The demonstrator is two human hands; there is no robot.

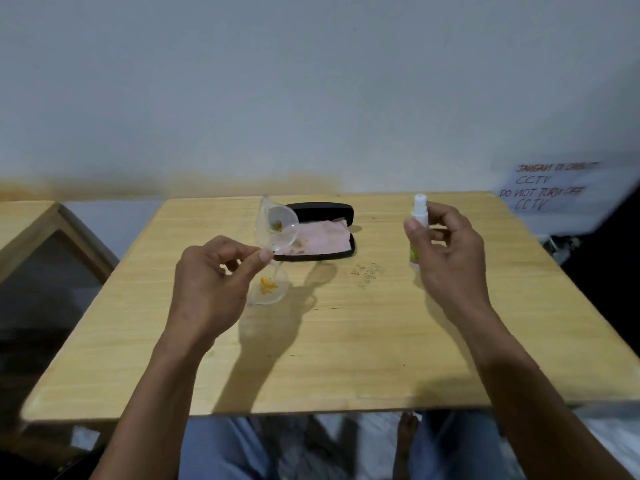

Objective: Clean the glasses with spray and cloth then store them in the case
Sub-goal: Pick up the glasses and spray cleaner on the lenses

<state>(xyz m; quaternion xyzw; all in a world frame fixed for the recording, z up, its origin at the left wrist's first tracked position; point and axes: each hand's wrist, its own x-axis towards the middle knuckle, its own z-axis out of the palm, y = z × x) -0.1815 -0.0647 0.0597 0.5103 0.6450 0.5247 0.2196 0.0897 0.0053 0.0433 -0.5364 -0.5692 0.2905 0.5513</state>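
The left hand (207,282) holds the glasses (275,251) up above the table (346,341), thumb and forefinger pressed together on the frame at about the bridge, between the 2 lenses. The clear frame stands on end, its long axis running near to far: 1 lens rises on the far side in front of the case (320,233), the other hangs on the near side just right of the knuckles. Both lenses carry a yellow-brown smear.

The right hand (446,261) holds the spray bottle (417,233) upright, well apart to the right of the glasses, fingers curled around its body and the thumb on its left side. No finger sits on the white nozzle at the top, and I cannot tell which way the nozzle faces.

The case lies open on the far part of the table, the pink cloth (323,239) resting inside it.

Judging from this, spraying comes next. It turns on bringing the bottle leftward and aiming the nozzle at the smeared lenses, which lie left of it at about the same height.
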